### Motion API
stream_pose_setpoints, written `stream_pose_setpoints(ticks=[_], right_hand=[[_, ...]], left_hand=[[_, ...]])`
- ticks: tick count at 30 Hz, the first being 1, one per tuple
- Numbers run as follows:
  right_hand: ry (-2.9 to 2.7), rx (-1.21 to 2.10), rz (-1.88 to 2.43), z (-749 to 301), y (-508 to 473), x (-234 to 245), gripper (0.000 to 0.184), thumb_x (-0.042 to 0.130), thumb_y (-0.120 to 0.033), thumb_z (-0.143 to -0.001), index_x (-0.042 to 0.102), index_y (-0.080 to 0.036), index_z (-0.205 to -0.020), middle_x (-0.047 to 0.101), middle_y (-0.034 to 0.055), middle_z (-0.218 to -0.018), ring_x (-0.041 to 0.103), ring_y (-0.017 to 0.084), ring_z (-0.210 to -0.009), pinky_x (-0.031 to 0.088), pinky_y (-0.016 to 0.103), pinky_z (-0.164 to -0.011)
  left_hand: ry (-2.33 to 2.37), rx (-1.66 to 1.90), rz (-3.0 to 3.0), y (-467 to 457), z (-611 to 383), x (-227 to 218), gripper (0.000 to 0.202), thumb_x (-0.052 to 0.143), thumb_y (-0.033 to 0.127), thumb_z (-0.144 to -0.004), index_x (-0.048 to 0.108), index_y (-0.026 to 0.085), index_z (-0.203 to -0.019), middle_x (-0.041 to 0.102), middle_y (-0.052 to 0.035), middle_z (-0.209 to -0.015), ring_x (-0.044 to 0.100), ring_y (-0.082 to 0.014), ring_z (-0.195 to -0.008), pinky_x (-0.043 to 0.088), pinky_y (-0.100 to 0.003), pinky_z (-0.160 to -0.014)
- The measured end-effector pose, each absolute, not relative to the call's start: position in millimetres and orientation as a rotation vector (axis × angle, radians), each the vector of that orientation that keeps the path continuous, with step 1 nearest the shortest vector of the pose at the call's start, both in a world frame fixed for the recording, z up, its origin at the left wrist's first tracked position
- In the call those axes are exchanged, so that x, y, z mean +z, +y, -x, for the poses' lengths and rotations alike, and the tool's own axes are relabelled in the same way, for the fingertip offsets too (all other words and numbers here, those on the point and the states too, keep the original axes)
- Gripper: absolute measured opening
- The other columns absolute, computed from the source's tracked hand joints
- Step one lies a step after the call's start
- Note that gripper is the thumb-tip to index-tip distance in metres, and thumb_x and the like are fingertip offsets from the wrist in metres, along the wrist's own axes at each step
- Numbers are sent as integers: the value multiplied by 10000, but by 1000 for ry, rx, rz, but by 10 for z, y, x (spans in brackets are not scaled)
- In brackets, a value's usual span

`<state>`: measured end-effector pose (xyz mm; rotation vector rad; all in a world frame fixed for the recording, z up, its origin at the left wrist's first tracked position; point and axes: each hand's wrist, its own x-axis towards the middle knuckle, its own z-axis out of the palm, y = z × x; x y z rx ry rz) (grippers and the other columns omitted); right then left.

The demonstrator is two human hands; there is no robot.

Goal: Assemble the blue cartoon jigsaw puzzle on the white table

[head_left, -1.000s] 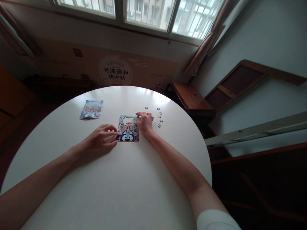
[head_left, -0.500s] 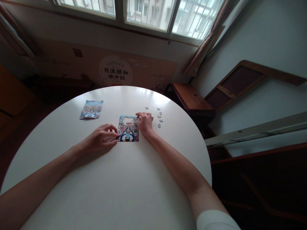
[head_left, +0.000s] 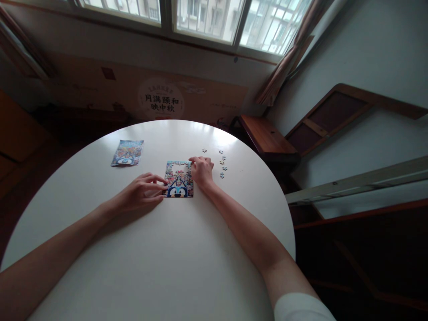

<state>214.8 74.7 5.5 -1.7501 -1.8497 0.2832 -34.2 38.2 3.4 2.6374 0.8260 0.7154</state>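
Observation:
A small colourful jigsaw puzzle (head_left: 178,182) lies flat on the white table. It shows a dark blue and white cartoon face at its near end and a pale gap with no pieces near the far end. My left hand (head_left: 143,191) rests at its left edge, fingers apart, fingertips touching the border and the thumb by the near left corner. Over the upper right edge is my right hand (head_left: 202,170), its fingers curled and pinched at the puzzle. Whatever sits between those fingertips is hidden. Several loose puzzle pieces (head_left: 222,162) lie right of my right hand.
A shiny picture packet (head_left: 127,153) lies at the back left of the round white table (head_left: 160,258). One loose piece (head_left: 204,150) sits just beyond my right hand. A wooden bench (head_left: 264,136) stands past the table's right rim, below the window (head_left: 207,20).
My left fingers have shifted slightly right, onto the puzzle's left border. The right hand stays at the upper right edge with almost no movement.

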Motion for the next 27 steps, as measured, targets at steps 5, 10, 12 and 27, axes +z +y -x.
stream_pose_setpoints(ticks=[5,10,12,27], right_hand=[[-1851,285,1753,-2148,755,47,315,451,-143,-900,679,-236,-1097,654,75,-1101,424,262,-1089,304,393,-883],[-1854,291,1753,-2147,752,47,314,450,-147,-904,675,-240,-1102,650,76,-1105,420,258,-1090,305,393,-888],[-1855,291,1747,-2148,748,51,314,449,-146,-903,676,-241,-1099,651,72,-1108,422,255,-1089,307,392,-891],[-1871,274,1736,-2149,755,38,314,460,-147,-899,674,-244,-1108,635,71,-1121,426,253,-1092,316,386,-896]], left_hand=[[849,695,-2635,371,334,50,237,629,327,-849,708,277,-1067,664,-50,-1137,580,-191,-961,474,-346,-880],[840,700,-2639,365,329,66,239,623,322,-855,703,275,-1075,662,-51,-1139,585,-194,-975,475,-347,-888],[835,698,-2640,368,328,69,242,620,324,-857,699,275,-1080,662,-51,-1143,585,-194,-982,476,-349,-893],[851,690,-2630,361,313,94,230,617,346,-860,702,268,-1059,669,-56,-1120,592,-196,-970,481,-348,-883]])
